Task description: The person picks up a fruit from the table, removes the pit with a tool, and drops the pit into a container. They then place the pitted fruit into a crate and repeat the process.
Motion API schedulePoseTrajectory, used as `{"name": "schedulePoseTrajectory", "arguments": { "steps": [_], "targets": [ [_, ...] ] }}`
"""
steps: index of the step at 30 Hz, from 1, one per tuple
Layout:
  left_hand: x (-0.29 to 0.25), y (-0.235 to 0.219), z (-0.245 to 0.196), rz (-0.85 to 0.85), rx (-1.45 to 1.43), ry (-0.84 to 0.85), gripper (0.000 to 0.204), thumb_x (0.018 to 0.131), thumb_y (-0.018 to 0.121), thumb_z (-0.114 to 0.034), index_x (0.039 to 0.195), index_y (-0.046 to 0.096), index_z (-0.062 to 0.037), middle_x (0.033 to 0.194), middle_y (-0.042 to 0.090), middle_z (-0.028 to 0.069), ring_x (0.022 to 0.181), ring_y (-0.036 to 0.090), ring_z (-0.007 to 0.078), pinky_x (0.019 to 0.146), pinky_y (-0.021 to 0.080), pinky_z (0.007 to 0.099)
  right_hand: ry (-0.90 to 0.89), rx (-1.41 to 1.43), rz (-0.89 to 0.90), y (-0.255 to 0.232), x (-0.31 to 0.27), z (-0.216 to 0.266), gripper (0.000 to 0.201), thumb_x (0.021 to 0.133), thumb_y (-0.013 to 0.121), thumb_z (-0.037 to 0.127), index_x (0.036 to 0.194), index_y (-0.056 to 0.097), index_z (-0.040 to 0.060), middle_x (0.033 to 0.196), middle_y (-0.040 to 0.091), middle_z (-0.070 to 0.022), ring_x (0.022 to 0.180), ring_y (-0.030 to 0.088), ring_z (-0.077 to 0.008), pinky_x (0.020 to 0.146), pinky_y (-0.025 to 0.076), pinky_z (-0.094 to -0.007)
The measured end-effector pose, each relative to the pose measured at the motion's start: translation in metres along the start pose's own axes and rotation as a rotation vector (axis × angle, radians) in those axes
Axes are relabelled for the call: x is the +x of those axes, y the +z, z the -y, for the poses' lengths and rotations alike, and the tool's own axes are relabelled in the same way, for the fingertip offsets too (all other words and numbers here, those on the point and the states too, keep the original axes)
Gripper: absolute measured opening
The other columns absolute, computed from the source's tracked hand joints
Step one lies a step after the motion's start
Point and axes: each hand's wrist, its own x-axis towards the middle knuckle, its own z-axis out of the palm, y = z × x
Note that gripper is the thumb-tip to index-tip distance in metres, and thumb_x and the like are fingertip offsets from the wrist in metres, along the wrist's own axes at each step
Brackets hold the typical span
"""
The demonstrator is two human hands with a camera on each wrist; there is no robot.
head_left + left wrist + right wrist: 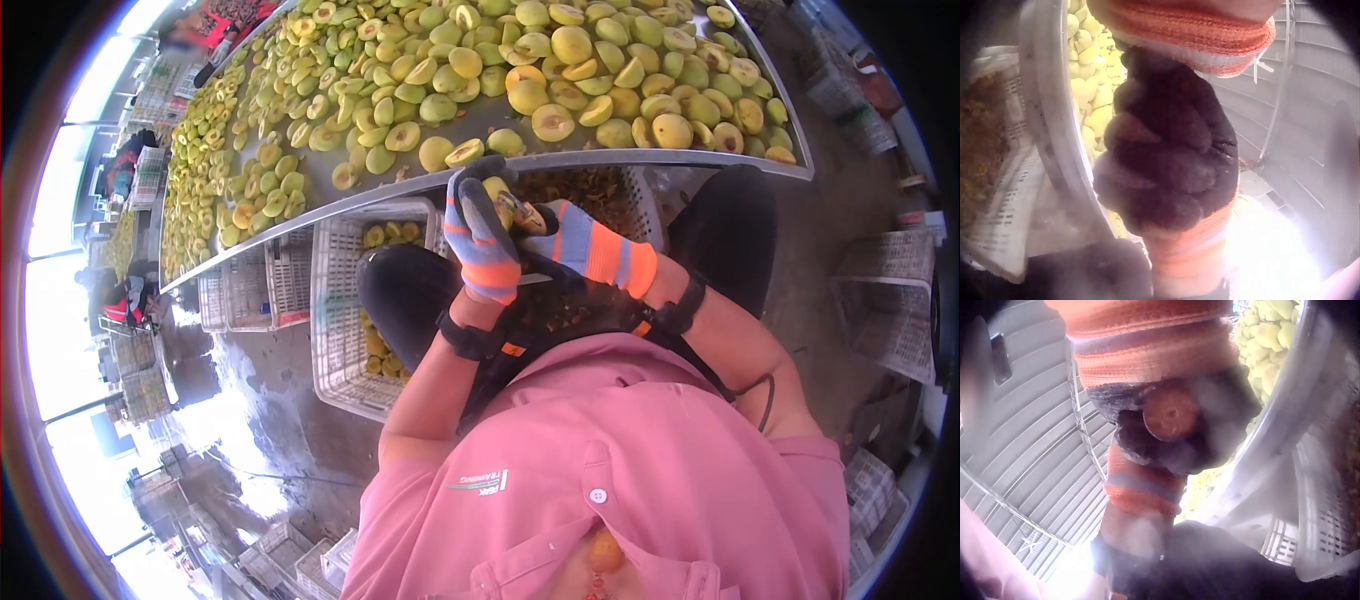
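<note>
My left hand [482,240], in a grey, blue and orange knit glove, holds a yellow-green fruit half [497,188] just below the table edge. Curled dark glove fingers [1166,150] hide the fruit in the left wrist view. Close against it, my right hand [592,247], gloved alike, grips a tool whose round wooden handle end [1170,412] sticks out of the fist. Its working end meets the fruit and is mostly hidden. On the metal table [400,188] lie many halved green-yellow fruits [440,107], some with brown hollows showing.
Below the table stands a white crate [335,385] of fruit halves by the left knee. Another crate [645,205] with brown scraps sits under the edge between the knees. More crates [885,300] are on the floor at right. Other people [215,30] are at far left.
</note>
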Motion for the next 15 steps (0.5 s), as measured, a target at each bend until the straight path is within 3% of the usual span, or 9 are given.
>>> {"name": "schedulePoseTrajectory", "arguments": {
  "steps": [3,6,8,11,14,15],
  "targets": [
    [-0.002,0.000,0.010,-0.017,0.070,0.032,0.036,0.101,0.038,-0.029,0.115,0.056,-0.0016,0.107,0.060,0.0062,0.096,0.056,0.0144,0.086,0.045,0.0274,0.005,-0.224,-0.033,-0.013,0.002,0.012,0.024,0.082,0.064,0.020,0.098,0.066,0.0027,0.071,0.064,-0.0051,0.062,0.052,-0.0092,0.056,0.046,-0.0287],
    [-0.001,0.010,0.002,-0.042,0.053,-0.028,0.036,0.101,0.038,-0.029,0.116,0.056,-0.0021,0.109,0.059,0.0066,0.097,0.056,0.0147,0.086,0.046,0.0274,-0.112,-0.116,-0.050,-0.009,0.008,-0.009,0.022,0.084,0.066,0.016,0.100,0.065,0.0010,0.073,0.062,0.0006,0.065,0.051,-0.0047,0.057,0.044,-0.0243],
    [-0.002,0.012,-0.003,-0.050,0.042,-0.086,0.035,0.101,0.038,-0.028,0.116,0.055,-0.0019,0.110,0.059,0.0068,0.097,0.056,0.0145,0.086,0.045,0.0271,0.031,-0.069,-0.049,-0.009,0.003,-0.009,0.021,0.083,0.066,0.018,0.096,0.066,0.0018,0.070,0.062,-0.0027,0.063,0.051,-0.0074,0.056,0.045,-0.0267],
    [-0.005,0.010,-0.001,0.083,0.097,0.024,0.026,0.097,0.039,-0.014,0.116,0.053,-0.0004,0.103,0.057,0.0085,0.096,0.053,0.0159,0.085,0.043,0.0297,0.155,0.059,-0.005,-0.010,-0.008,0.004,0.019,0.082,0.065,0.019,0.090,0.066,0.0021,0.068,0.061,-0.0027,0.060,0.050,-0.0077,0.052,0.043,-0.0266],
    [0.007,-0.003,0.008,0.304,0.275,0.294,0.025,0.093,0.041,-0.006,0.114,0.053,0.0004,0.106,0.056,0.0128,0.096,0.054,0.0197,0.085,0.043,0.0307,0.156,0.248,0.113,-0.023,-0.011,-0.001,0.017,0.084,0.066,0.020,0.088,0.065,0.0036,0.064,0.057,0.0019,0.056,0.050,-0.0073,0.047,0.040,-0.0249],
    [0.014,-0.009,0.001,0.460,0.283,0.269,0.031,0.089,0.043,-0.003,0.118,0.052,0.0007,0.112,0.054,0.0171,0.102,0.054,0.0264,0.090,0.042,0.0340,0.215,0.325,0.196,-0.032,-0.016,0.010,0.017,0.084,0.066,0.020,0.090,0.065,0.0042,0.063,0.056,0.0026,0.055,0.050,-0.0080,0.047,0.040,-0.0251]
  ]
}}
